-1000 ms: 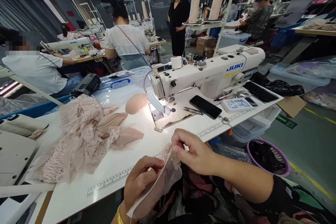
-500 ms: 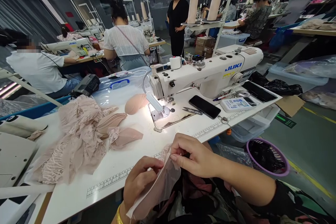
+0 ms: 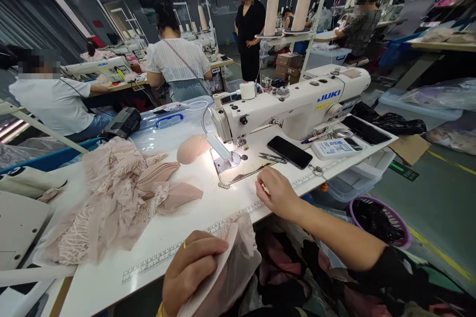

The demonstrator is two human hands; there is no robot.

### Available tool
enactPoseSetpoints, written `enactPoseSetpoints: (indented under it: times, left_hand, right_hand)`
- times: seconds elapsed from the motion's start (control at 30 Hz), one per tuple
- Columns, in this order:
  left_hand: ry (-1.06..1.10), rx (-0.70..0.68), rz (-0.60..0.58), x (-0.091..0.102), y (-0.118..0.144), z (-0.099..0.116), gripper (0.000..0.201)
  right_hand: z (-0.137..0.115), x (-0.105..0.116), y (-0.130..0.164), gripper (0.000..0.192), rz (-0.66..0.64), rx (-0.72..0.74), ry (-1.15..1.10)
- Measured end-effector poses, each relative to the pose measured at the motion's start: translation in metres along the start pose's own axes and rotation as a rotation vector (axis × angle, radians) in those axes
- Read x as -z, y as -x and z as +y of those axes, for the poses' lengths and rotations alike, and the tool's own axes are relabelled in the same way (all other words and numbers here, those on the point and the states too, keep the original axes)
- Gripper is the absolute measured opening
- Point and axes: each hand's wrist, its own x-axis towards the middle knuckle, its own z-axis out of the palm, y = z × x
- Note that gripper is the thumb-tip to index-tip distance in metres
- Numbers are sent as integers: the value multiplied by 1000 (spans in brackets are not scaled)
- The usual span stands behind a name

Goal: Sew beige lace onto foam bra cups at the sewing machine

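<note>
At the bottom centre of the frame, the left hand (image 3: 191, 270) grips a pale pink padded cup with a lace edge (image 3: 226, 267), fingers curled over its upper rim, holding it at the near edge of the white sewing table (image 3: 178, 237). Right of centre, the right hand (image 3: 277, 192) is over the table's printed ruler strip, its fingers pinched loosely together; whether anything lies between them cannot be told. Just beyond that hand, a lit needle plate (image 3: 230, 161) glows under the head of a white JUKI sewing machine (image 3: 293, 101) in the middle of the frame. Beside the machine base lie thread snips (image 3: 273, 157), a black phone (image 3: 290, 151) and a small white control box (image 3: 332, 148). Left of centre, a heap of pink lace fabric (image 3: 107, 198) and stacked foam cups (image 3: 158, 173) cover the table, with one more cup (image 3: 191, 147) near the needle. Lower right, a purple waste basket (image 3: 379, 220) sits on the floor. Across the upper part of the frame, other workers sit at machines and one person in black (image 3: 251, 34) stands.
</note>
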Motion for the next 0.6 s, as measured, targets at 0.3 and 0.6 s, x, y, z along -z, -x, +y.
enactPoseSetpoints:
  times: [0.3, 0.6]
  left_hand:
    - [-128, -85, -131, 6, -8, -7, 22]
    - [-174, -218, -284, 6, -18, -2, 25]
  right_hand:
    - [-24, 25, -4, 14, -248, 32, -475]
    - [-22, 35, -12, 23, -431, 139, -537]
